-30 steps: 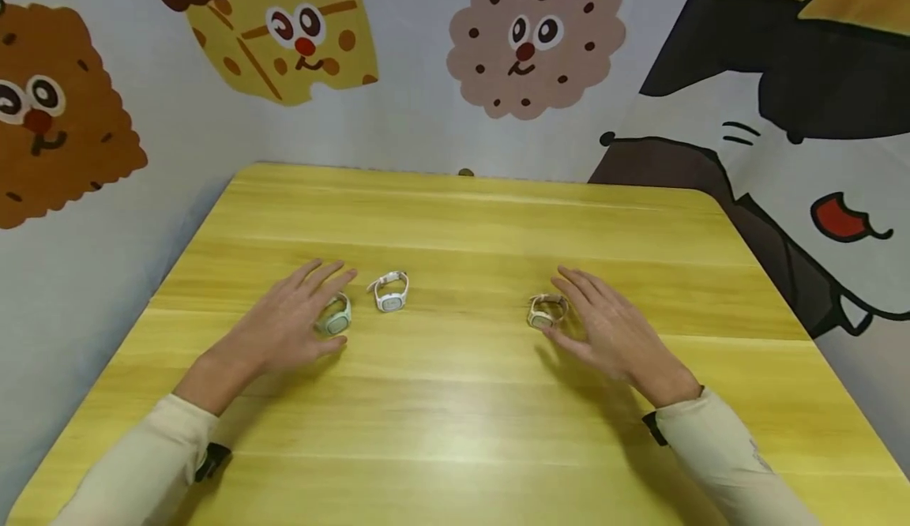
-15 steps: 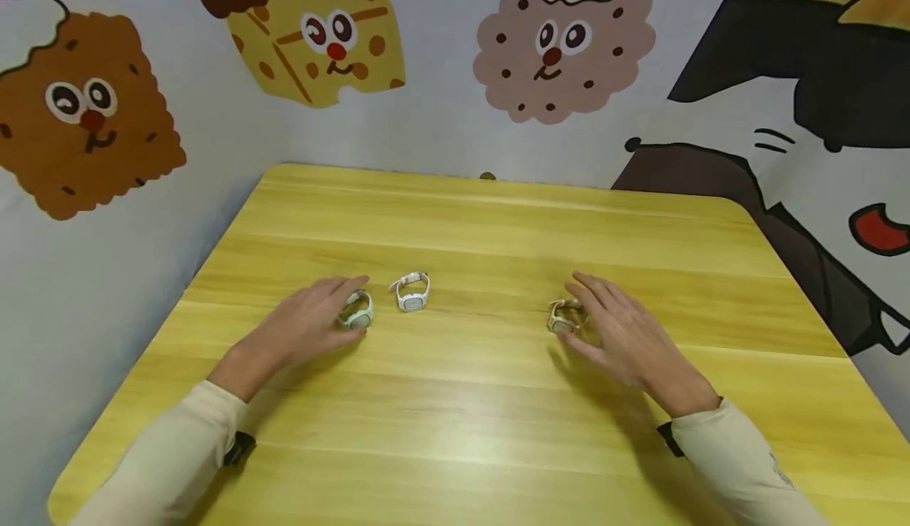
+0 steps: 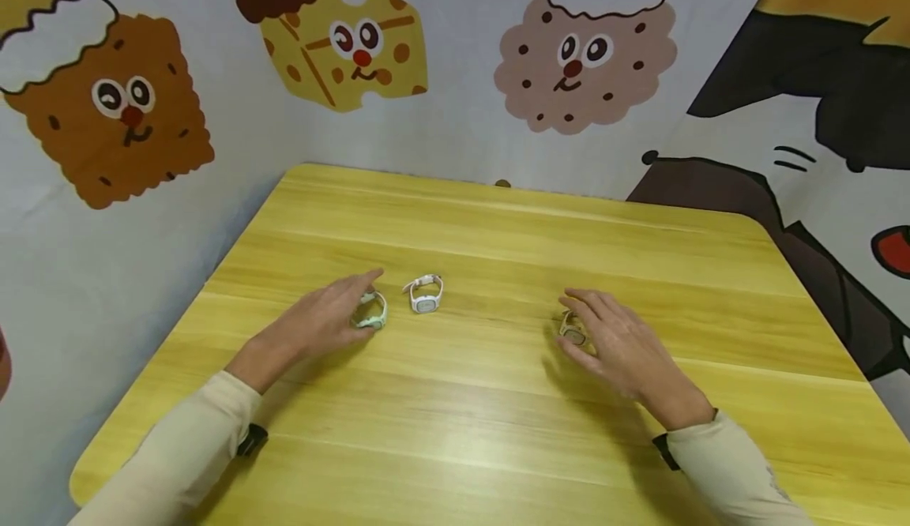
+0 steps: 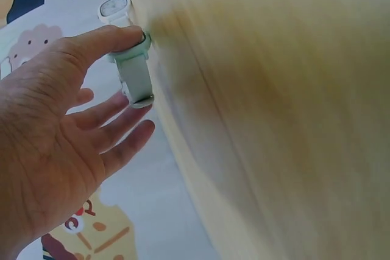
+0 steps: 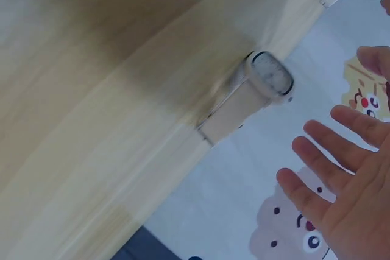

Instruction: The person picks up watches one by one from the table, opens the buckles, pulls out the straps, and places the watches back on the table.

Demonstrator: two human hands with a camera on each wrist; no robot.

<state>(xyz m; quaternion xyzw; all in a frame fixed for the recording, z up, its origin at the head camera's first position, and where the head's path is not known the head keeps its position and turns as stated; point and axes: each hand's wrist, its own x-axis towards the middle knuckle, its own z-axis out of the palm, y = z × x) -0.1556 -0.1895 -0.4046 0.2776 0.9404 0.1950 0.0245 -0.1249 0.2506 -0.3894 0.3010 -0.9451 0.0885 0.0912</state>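
A mint green wristwatch (image 3: 371, 321) stands on the table at the left, its strap closed in a loop. My left hand (image 3: 316, 321) pinches it, the thumb on the watch case and the fingertips at the strap, as the left wrist view shows. Just right of it is a white wristwatch (image 3: 426, 297), touched by neither hand. A beige wristwatch (image 3: 573, 333) stands at the right, partly hidden by my right hand (image 3: 626, 344). That hand's fingers are spread and nearly straight around the watch; in the right wrist view they look apart from it (image 5: 241, 101).
The yellow wood-grain table (image 3: 441, 439) has rounded corners. Behind and beside it hangs a pale cloth (image 3: 455, 139) printed with cartoon biscuits and cheese. A dark band or mount (image 3: 252, 439) sits on each sleeve near the wrist.
The head view has shifted left, so the scene slides right. My left thumb and fingers have closed in on the mint green watch, which has tipped slightly. My right hand covers more of the beige watch.
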